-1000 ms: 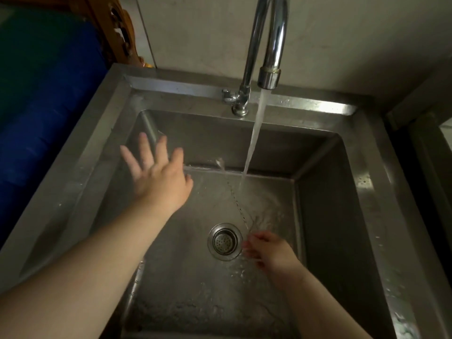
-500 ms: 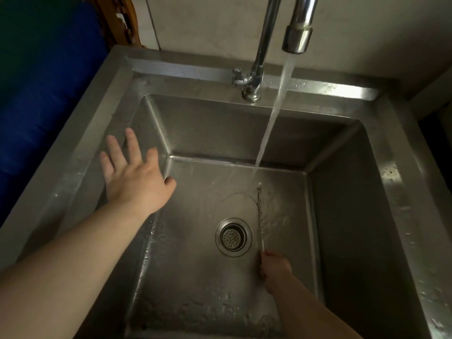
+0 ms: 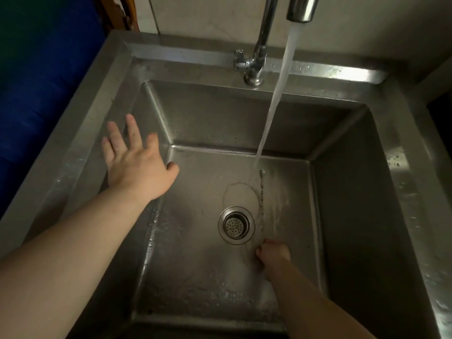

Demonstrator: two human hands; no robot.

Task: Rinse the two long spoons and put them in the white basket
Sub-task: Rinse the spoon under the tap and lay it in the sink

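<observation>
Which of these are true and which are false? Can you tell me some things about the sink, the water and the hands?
1. Water is running from the tap. True.
2. The right hand holds a long thin spoon. True.
3. The left hand holds the other spoon. False: it is open and holds nothing.
4. The drain is covered by a plate. False: its strainer is uncovered.
5. The spoon's far end is near where the stream lands in the sink. True.

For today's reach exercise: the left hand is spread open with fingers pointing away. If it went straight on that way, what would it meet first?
Probably the sink's left wall: the left hand points up-left toward it, fingers spread. Depth is unclear; it may clear the rim.
</observation>
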